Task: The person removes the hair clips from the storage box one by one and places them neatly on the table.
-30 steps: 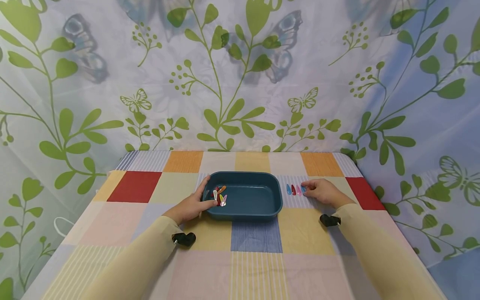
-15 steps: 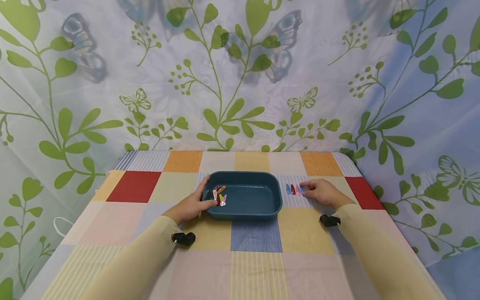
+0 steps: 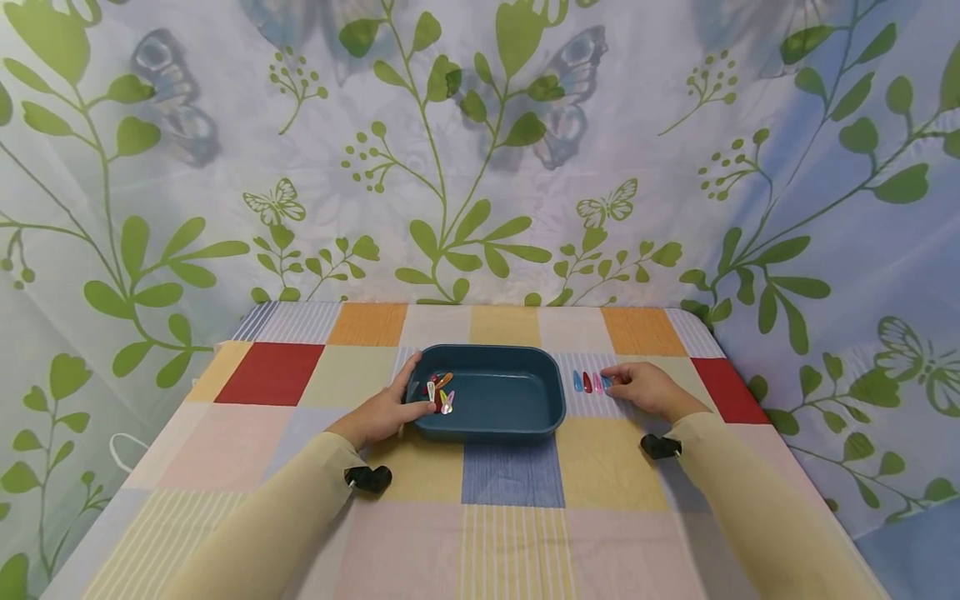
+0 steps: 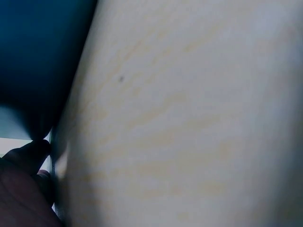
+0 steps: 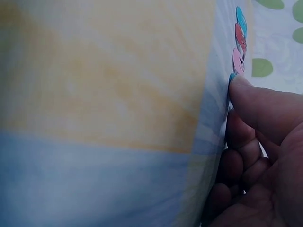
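A dark blue rectangular tray (image 3: 498, 433) sits at mid-table, with several colourful snap hair clips (image 3: 446, 398) heaped at its left end. My left hand (image 3: 380, 412) grips that end, thumb over the rim and fingers along the outer side. In the left wrist view the tray wall (image 4: 42, 52) fills the upper left corner, beside part of the hand. Right of the tray lies a short row of clips: blue (image 3: 577, 381), red (image 3: 587, 382) and pink (image 3: 597, 383). At the row's right end my right hand (image 3: 648, 389) pinches another blue hair clip (image 3: 607, 382), partly covered by the fingertips.
A patchwork cloth (image 3: 510, 550) covers the table. Behind and at the sides hangs a leaf-patterned curtain (image 3: 480, 167). A white cable loop (image 3: 120, 450) shows beyond the left table edge. Each wrist carries a small black camera (image 3: 369, 478).
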Available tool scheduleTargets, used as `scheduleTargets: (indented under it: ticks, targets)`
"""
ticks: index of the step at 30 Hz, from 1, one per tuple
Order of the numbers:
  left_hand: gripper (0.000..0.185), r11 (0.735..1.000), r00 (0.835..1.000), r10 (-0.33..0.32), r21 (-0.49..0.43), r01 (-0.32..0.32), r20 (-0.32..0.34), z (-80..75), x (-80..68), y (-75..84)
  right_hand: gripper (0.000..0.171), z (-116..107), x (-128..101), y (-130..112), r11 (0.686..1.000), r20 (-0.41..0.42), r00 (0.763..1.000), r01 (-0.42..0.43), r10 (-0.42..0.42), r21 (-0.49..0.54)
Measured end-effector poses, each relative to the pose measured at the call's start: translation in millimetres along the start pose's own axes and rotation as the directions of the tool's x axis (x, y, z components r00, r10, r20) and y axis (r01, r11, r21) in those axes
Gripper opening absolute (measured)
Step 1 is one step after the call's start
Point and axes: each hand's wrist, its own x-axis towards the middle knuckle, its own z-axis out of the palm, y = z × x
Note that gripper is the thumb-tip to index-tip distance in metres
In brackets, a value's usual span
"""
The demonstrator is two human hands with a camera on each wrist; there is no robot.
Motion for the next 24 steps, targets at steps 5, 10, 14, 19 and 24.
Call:
scheduleTargets:
  ticks: [5, 10, 14, 19, 24]
  targets:
    - [0.100, 1.000, 1.000, 0.007, -0.011, -0.007, 0.000, 0.7, 0.6, -2.0, 0.044, 0.7, 0.4, 0.6, 1.000, 0.002, 1.000, -0.006, 0.006, 0.006]
    - [0.099, 1.000, 1.000, 0.018, -0.009, -0.018, -0.004, 0.5, 1.1, -3.0, 0.043, 0.6, -0.7, -1.3, 1.000, 0.001, 1.000, -0.001, 0.001, 0.006]
    - [0.100, 1.000, 1.000, 0.025, -0.018, -0.025, -0.005, 0.6, 1.3, -3.0, 0.042, 0.9, -0.7, -0.4, 1.000, -0.001, 1.000, -0.001, 0.001, 0.007]
    - [0.099, 1.000, 1.000, 0.017, -0.022, -0.017, -0.005, 0.4, 0.2, -2.1, 0.043, 2.7, 0.8, 1.1, 1.000, 0.000, 1.000, -0.008, 0.008, 0.021]
    - [0.100, 1.000, 1.000, 0.008, -0.025, -0.008, -0.008, 0.4, -0.1, -1.9, 0.043, 2.8, 0.4, 0.9, 0.999, -0.001, 1.000, -0.022, 0.022, 0.039]
